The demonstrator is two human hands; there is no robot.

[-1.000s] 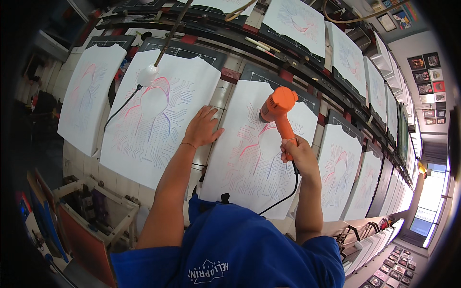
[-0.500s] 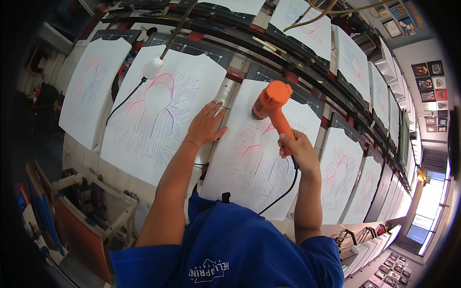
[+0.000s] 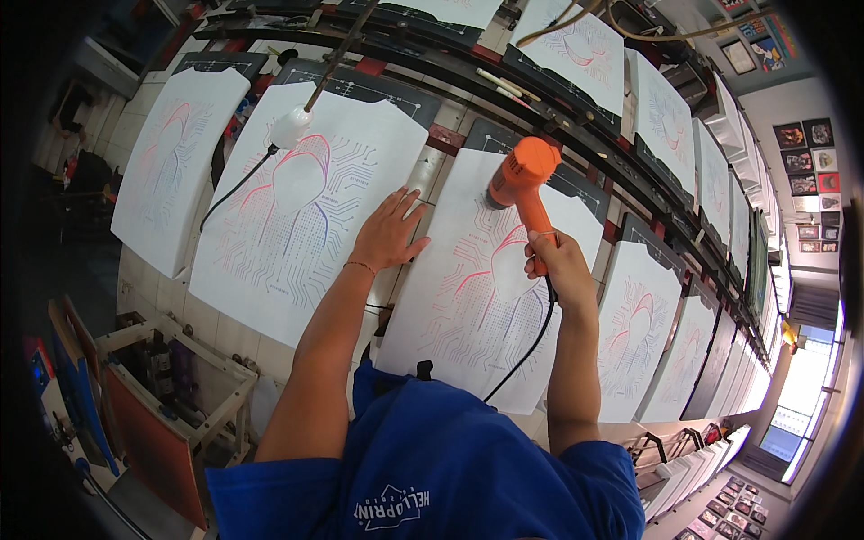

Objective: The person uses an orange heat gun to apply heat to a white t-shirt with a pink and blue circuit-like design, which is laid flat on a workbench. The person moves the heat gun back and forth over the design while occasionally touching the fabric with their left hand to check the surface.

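Note:
My right hand [image 3: 560, 264] grips the handle of an orange heat gun [image 3: 531, 175]. The gun's dark nozzle points down at the upper part of a white printed shirt panel [image 3: 432, 315], which carries a red and blue circuit-like design. A black cord runs from the handle toward my body. My left hand [image 3: 391, 229] lies flat, fingers spread, at the left edge of this panel and over the gap beside it. To its left lies another white panel [image 3: 234, 261] with the same print. A white plug socket [image 3: 291, 128] with a black cord hangs above that one.
Dark boards [image 3: 360, 85] hold the panels in rows, with a black rail [image 3: 432, 70] running behind them. More printed panels lie left [image 3: 171, 180] and right [image 3: 634, 333]. A wooden frame rack [image 3: 211, 400] stands at the lower left. A person is at the far left.
The heat gun and my right hand have shifted slightly to the right over the panel. My left hand stays almost where it was.

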